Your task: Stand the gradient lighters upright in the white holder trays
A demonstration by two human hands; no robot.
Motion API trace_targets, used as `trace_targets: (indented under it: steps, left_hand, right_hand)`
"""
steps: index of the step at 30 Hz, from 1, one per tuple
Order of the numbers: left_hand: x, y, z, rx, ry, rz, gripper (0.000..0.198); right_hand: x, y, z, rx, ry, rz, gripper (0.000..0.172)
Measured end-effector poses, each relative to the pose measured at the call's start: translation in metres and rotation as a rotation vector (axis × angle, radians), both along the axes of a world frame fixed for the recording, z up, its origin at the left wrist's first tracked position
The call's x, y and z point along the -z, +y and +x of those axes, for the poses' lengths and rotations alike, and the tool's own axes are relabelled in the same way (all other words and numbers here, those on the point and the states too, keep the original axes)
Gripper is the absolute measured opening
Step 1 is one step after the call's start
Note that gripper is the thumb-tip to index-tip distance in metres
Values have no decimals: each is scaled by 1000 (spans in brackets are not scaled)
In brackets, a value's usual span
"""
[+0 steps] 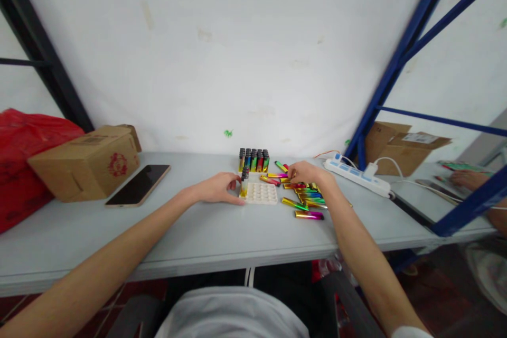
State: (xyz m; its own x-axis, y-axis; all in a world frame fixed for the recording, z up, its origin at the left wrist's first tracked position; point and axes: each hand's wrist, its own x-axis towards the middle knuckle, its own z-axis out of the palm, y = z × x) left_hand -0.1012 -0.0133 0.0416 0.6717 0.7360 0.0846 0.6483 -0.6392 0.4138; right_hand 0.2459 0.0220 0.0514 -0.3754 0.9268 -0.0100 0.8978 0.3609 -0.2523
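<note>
My left hand (219,188) rests at the left end of a white tray (263,202) with rows of round holes, its thumb along the near corner and its fingers curled at the side. A short row of lighters (244,184) with black tops stands upright in the tray's left end. My right hand (304,172) reaches over loose lighters (309,193) in shiny rainbow colours, its fingers closed on a lighter that they mostly hide. Behind the tray stands a block of upright lighters (254,161) with black tops.
To the left are a phone (138,185), a cardboard box (85,163) and a red bag (27,169). A white power strip (356,177) with plugged cables lies right of the loose lighters. Beyond the blue shelf frame (396,68), another person's hand (467,178) shows near an open carton (392,148).
</note>
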Motion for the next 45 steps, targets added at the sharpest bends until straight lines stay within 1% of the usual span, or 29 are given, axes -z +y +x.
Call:
trace_targets:
  steps: [3, 6, 8, 10, 12, 15, 17, 19, 22, 26, 29, 31, 34, 38, 40, 42, 45]
  left_hand:
    - [0, 0, 0, -1, 8, 9, 66]
    - [0, 0, 1, -7, 12, 13, 67]
    - [0, 0, 1, -6, 13, 8, 67]
    - [0, 0, 1, 1, 19, 9, 68]
    - [1, 1, 1, 8, 24, 17, 68]
    - [2, 1, 0, 8, 26, 20, 68]
    - [3, 2, 0, 7, 25, 15, 69]
    - [3, 2, 0, 7, 24, 13, 69]
    - [3, 2, 0, 7, 25, 13, 70]
    - [2, 1, 0, 9, 27, 14, 69]
    - [2, 0, 0, 5, 19, 15, 69]
    - [2, 0, 0, 1, 14, 9, 70]
    - [3, 1, 0, 2, 11, 10, 71]
    - [4, 3, 0, 7, 14, 11, 71]
    - [3, 2, 0, 8, 17, 7, 71]
    - [3, 2, 0, 14, 17, 1, 70]
    - [2, 2, 0, 17, 17, -8, 69]
  right_hand:
    - [-5, -5, 1, 2, 9, -1, 12]
    - [-11, -8, 4, -7, 61, 72, 20]
    - [-14, -8, 3, -44, 160, 147, 22]
    - [-15, -8, -2, -85, 333, 173, 22]
    - [-13, -8, -12, -98, 589, 114, 28]
    - [-5, -9, -34, -51, 1016, -75, 41]
    - [0, -9, -47, -14, 1231, -190, 42]
    - [3, -10, -56, -17, 1368, -281, 38]
    - [2, -14, -62, -65, 1478, -347, 35]
    - [-2, -21, -64, -129, 1532, -420, 29]
    - [-2, -24, -67, -164, 1480, -486, 30]
    - [0, -25, -70, -188, 1424, -475, 31]
    - [3, -23, -74, -151, 1361, -379, 35]
    - [8, -16, -77, 8, 1243, -196, 44]
    - [11, -13, -78, 52, 1137, -115, 49]
    - [15, -11, -80, 37, 1032, -17, 53]
    - [18, -13, -85, -51, 940, 113, 53]
